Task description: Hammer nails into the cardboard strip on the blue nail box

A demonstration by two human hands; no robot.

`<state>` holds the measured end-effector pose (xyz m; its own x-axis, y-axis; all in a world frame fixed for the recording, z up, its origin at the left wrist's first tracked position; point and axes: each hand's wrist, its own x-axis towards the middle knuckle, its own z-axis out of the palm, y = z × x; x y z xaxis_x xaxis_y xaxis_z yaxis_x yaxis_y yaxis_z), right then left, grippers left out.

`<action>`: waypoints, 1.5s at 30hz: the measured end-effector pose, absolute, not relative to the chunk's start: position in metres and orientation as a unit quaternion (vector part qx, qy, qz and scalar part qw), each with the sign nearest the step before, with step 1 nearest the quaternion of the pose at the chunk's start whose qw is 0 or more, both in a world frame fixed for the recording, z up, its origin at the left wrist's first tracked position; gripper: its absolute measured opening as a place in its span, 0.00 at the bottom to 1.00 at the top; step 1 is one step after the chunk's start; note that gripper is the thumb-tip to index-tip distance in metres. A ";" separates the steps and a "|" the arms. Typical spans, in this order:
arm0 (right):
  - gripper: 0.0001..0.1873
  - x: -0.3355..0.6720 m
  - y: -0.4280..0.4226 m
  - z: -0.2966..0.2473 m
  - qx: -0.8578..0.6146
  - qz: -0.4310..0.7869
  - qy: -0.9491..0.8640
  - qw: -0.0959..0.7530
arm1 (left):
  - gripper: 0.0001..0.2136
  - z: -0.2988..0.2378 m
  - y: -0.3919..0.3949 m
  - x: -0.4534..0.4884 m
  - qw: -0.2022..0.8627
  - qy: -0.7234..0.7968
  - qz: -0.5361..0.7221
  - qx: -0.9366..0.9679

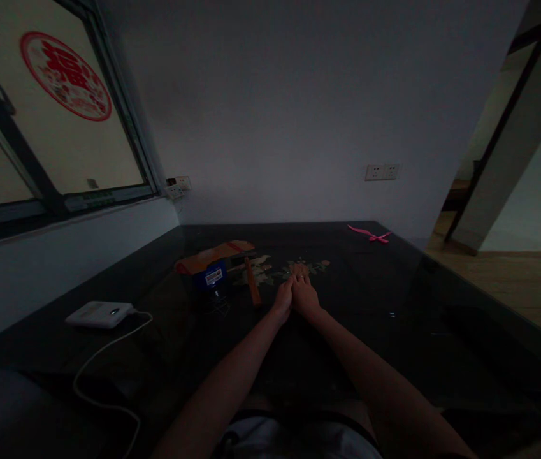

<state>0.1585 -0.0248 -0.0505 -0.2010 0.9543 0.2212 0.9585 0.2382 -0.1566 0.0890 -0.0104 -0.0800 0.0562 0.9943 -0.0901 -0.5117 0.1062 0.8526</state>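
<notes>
My left hand (283, 296) and my right hand (304, 294) rest together on the dark, glossy tabletop (366, 280), at the end of both outstretched forearms. They touch along their inner sides, and their fingers look closed against each other. No object shows in either one. Flower patterns (320, 266) decorate the tabletop just beyond the fingers. Left of my hands lies a narrow brown wooden stick (252, 284), apart from them. Beside it sits a blue item with a white label (213, 276), in front of an orange-brown flat piece (215, 255) with red markings.
A white boxy device (99, 314) lies at the left, its white cable (102, 349) trailing over the near edge. A pink ribbon (370, 234) is at the far right corner. Wall sockets (382, 172) are behind the table; a window (93, 95) is on the left.
</notes>
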 end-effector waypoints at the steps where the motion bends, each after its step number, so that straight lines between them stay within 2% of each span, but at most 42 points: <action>1: 0.20 0.159 -0.025 -0.050 -0.617 -0.010 -0.775 0.139 | 0.10 -0.080 -0.011 0.089 0.646 0.371 0.579 0.331; 9: 0.19 0.159 -0.022 -0.051 -0.616 -0.024 -0.772 0.153 | 0.14 -0.084 -0.007 0.088 0.642 0.377 0.576 0.337; 21: 0.22 0.158 -0.024 -0.050 -0.611 -0.037 -0.777 0.146 | 0.16 -0.078 -0.011 0.088 0.659 0.350 0.578 0.330; 36: 0.25 0.146 -0.042 -0.049 -0.618 -0.070 -0.773 0.124 | 0.13 -0.075 -0.012 0.085 0.640 0.406 0.589 0.281; 45: 0.26 0.127 -0.065 -0.042 -0.573 -0.102 -0.809 0.079 | 0.15 -0.071 0.008 0.068 0.705 0.372 0.547 0.257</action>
